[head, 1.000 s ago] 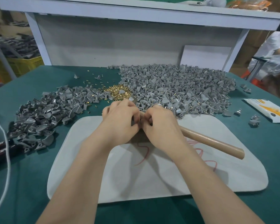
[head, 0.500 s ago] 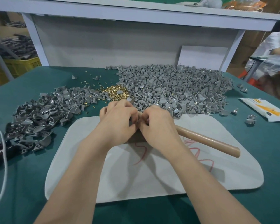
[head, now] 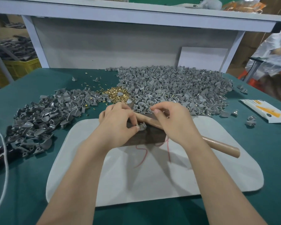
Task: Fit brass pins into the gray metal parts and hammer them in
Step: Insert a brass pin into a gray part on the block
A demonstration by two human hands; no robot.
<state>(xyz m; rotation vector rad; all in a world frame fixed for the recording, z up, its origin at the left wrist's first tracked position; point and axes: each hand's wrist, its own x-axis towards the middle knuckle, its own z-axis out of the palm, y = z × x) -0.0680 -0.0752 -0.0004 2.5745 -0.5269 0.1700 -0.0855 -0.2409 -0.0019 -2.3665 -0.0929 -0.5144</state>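
Thumb and forefinger of the left hand [head: 118, 120] pinch a single gray metal part [head: 142, 127], holding it over a dark block [head: 146, 138] just above the middle of the frame. The right hand [head: 173, 122] is just beside it, fingers curled and thumb tip pressed against the forefinger. Whether a pin sits in that pinch I cannot tell; anything there is too small to make out.

A wooden hammer handle [head: 221, 146] runs from between the two hands, under the right wrist, out toward the right of the frame. Block and handle lie on a white mat [head: 169, 179] with rounded corners, marked with red squiggles [head: 143, 158].

Beyond the hands, a small heap of brass pins [head: 115, 94] lies on the green counter [head: 31, 184], with loose pins scattered above it. A large pile of light gray parts [head: 177, 88] spreads to the right of the pins, and a darker gray pile [head: 39, 120] stretches off to the left. A few stray parts [head: 251, 120] lie near the right edge, beside a white and orange packet [head: 264, 111]. A white cable [head: 6, 159] curves along the left edge.

At the top, a white shelf [head: 136, 15] spans the frame, with a pale board [head: 203, 59] leaning beneath it. A yellow crate [head: 15, 68] sits at upper left, and a person in white [head: 274, 52] at upper right.
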